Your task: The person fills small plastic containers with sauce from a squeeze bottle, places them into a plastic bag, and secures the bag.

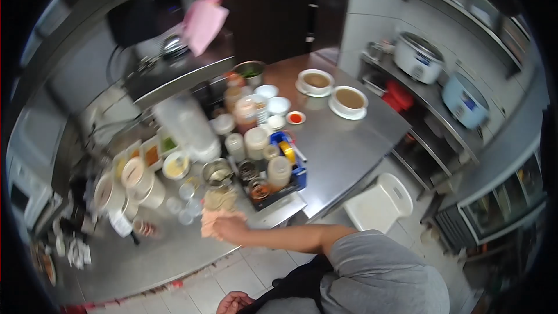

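My right hand (pixel 232 229) reaches over the steel counter with its fingers closed on an orange cloth (pixel 210 221). A crumpled beige cloth (pixel 220 199) touches the orange one, just in front of a steel pot (pixel 218 173). Small clear cups (pixel 186 216) stand to the left of the cloth. To its right is a dark tray (pixel 264 202) with jars and a pale bottle (pixel 279 171). My left hand (pixel 234 302) is low at the bottom edge beside the black apron, its fingers curled with nothing visible in them.
Two soup bowls (pixel 350 99) and a small dish of red sauce (pixel 296 117) rest on the steel table (pixel 343 151). White tubs (pixel 150 191) stand at the left. A white stool (pixel 378 203) is beside the table, with rice cookers (pixel 417 58) on shelves beyond.
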Action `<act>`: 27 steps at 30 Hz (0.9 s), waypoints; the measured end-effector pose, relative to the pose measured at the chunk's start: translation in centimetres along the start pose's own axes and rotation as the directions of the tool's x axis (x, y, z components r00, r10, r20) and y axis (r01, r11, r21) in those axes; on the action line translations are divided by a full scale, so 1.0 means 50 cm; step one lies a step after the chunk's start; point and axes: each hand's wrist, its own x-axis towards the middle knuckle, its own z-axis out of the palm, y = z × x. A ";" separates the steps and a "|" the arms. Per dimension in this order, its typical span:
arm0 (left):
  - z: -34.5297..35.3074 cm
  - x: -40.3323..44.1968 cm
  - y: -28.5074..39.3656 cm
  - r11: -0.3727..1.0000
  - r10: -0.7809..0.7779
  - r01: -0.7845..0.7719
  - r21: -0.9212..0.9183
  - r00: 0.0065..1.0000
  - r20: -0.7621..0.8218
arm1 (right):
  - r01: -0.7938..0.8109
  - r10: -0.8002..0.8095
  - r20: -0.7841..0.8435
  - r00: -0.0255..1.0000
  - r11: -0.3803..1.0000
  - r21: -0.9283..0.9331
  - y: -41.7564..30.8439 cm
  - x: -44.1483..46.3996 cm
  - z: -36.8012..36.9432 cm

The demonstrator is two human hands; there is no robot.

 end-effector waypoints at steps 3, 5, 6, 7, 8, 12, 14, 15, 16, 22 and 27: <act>0.085 0.064 0.024 0.992 -0.096 0.095 0.084 0.995 0.000 | -0.025 0.039 -0.032 0.999 0.930 0.368 -0.047 -0.095 -0.063; 0.120 0.139 0.034 0.969 -0.220 0.204 0.141 0.970 0.106 | 0.128 -0.173 0.046 0.984 0.861 0.492 -0.031 -0.193 -0.133; 0.150 0.180 0.037 0.945 -0.257 0.207 0.252 0.949 0.184 | 0.186 -0.286 0.123 0.950 0.840 0.510 -0.012 -0.244 -0.196; 0.190 0.228 0.040 0.912 -0.300 0.197 0.360 0.918 0.257 | 0.101 -0.207 0.272 0.940 0.928 0.358 0.016 -0.305 -0.245; 0.233 0.278 0.040 0.869 -0.349 0.175 0.464 0.879 0.323 | 0.107 -0.201 0.229 0.952 0.924 0.367 0.076 -0.367 -0.272; 0.441 0.517 -0.083 0.817 -0.388 -0.009 0.576 0.731 0.561 | -0.378 0.417 -0.160 0.895 0.898 0.227 0.354 -0.647 -0.458; 0.553 0.662 -0.192 0.790 -0.426 -0.039 0.613 0.683 0.593 | -0.754 0.713 -0.364 0.600 0.655 0.041 0.540 -0.833 -0.507; 0.612 0.738 -0.257 0.758 -0.418 -0.092 0.646 0.691 0.590 | -0.926 0.863 -0.341 0.372 0.370 -0.073 0.617 -0.920 -0.533; 0.664 0.810 -0.325 0.722 -0.413 -0.138 0.678 0.701 0.582 | -0.997 0.979 -0.188 0.079 0.072 -0.039 0.674 -0.984 -0.580; 0.927 1.240 -0.599 0.197 -0.245 -0.782 0.592 0.545 0.802 | -0.949 0.922 -0.334 -0.196 -0.264 -0.171 0.935 -1.335 -0.600; 1.067 1.475 -0.698 -0.036 -0.256 -0.869 0.493 0.485 0.836 | -0.959 0.955 0.091 -0.284 -0.281 -0.037 1.035 -1.455 -0.620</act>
